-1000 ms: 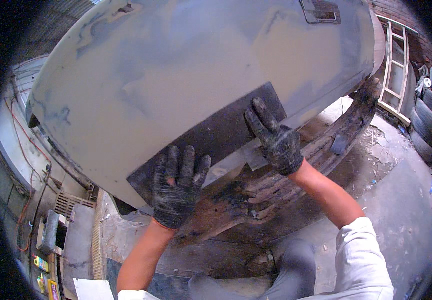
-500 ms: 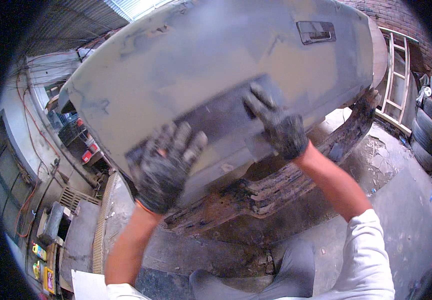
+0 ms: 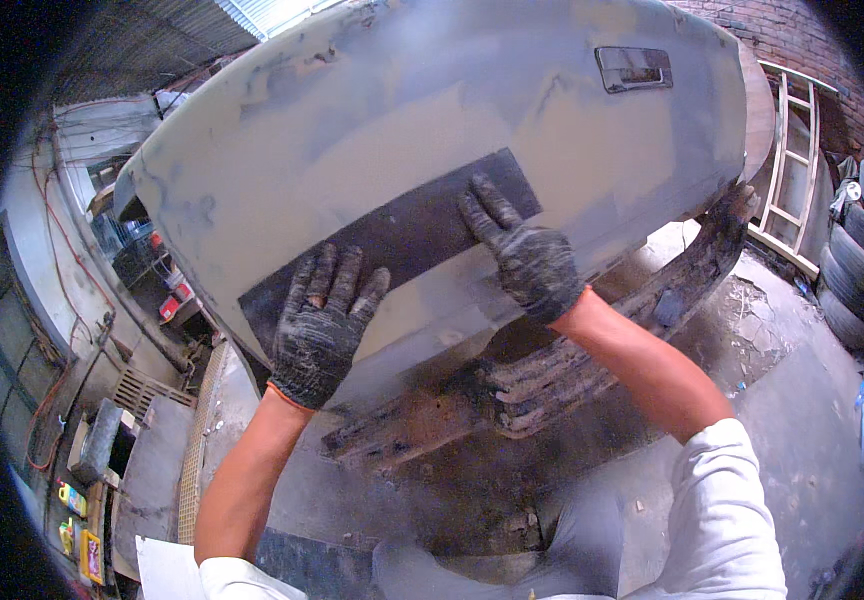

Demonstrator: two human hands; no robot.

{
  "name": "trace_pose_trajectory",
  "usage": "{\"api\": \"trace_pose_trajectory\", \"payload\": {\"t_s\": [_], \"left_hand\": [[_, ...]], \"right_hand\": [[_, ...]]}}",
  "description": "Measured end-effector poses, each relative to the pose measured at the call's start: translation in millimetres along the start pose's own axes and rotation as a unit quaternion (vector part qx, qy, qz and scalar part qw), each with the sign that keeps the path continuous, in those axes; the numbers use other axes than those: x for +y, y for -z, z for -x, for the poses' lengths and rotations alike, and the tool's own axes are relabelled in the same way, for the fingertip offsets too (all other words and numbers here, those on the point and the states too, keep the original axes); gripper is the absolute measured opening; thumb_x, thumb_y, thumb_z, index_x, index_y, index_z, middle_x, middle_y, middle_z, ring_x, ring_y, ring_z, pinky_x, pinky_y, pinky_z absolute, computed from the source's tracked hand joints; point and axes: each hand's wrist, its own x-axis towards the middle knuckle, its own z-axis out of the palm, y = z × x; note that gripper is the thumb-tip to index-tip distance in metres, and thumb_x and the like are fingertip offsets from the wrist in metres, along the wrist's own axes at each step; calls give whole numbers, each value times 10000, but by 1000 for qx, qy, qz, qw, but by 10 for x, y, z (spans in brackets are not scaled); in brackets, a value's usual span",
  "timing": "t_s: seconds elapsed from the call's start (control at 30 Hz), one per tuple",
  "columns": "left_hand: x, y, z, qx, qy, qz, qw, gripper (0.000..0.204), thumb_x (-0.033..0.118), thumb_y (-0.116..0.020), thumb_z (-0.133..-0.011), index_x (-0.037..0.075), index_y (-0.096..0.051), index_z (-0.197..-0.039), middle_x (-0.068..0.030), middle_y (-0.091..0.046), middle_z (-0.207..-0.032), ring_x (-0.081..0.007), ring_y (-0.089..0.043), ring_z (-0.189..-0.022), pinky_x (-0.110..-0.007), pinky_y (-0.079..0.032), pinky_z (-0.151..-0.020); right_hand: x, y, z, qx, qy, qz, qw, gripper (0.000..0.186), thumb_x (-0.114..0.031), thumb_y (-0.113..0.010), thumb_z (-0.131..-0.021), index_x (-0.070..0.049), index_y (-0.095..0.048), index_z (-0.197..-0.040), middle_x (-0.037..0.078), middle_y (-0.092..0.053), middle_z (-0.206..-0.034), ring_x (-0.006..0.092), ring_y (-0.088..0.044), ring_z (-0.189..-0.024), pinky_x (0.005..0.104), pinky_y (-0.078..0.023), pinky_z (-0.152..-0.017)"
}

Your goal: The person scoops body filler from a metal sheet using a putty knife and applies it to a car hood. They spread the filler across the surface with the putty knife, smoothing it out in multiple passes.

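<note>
A long dark strip that looks like sandpaper (image 3: 407, 235) lies slantwise against a large vehicle body panel (image 3: 302, 160). The panel is patched in tan and grey and has a recessed handle (image 3: 636, 69) at its upper right. My left hand (image 3: 320, 325), in a dark dusty glove, lies flat on the strip's lower left end, fingers stretched out. My right hand (image 3: 527, 255), gloved the same, rests two extended fingers on the strip near its upper right end; the other fingers are partly hidden. Neither hand wraps round the strip.
Below the panel runs a rusty metal beam (image 3: 422, 418). Stacked tyres (image 3: 857, 265) and a pale wooden frame (image 3: 797, 160) stand at the right. At the lower left are yellow bottles (image 3: 72, 500) and a slatted grate (image 3: 152, 395). A brick wall rises at the upper right.
Both hands and the dark strip have shifted a little to the left along the panel, the right hand most clearly. The hands were smeared by motion before and look sharper now.
</note>
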Motion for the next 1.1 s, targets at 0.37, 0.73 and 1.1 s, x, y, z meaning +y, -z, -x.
{"api": "trace_pose_trajectory", "payload": {"t_s": [0.37,0.73,1.1], "left_hand": [[-905,439,-669,79,-29,25,996,720,-29,-576,-723,184,-593,-1411,-114,-627,-1385,-324,-609,-1246,-444,-472,-1077],[-406,214,-9,13,-17,-1,1000,485,196,-538,-865,209,-649,-1336,-122,-603,-1410,-326,-561,-1306,-501,-398,-1150],[676,-509,702,-94,-30,94,991,622,168,-497,-893,126,-470,-1513,-192,-371,-1598,-420,-314,-1489,-537,-263,-1238]], "right_hand": [[222,611,-928,217,79,-20,973,636,-149,-742,-775,-218,-587,-1389,129,-541,-1476,372,-674,-1112,444,-586,-892],[-270,-63,-43,98,-44,-11,994,817,-16,-577,-764,-221,-435,-1543,175,-384,-1590,351,-713,-717,427,-566,-580],[-255,-969,1040,37,-53,-76,995,791,-332,-670,-875,-121,-374,-1578,208,-239,-1660,299,-688,-675,404,-535,-549]]}}
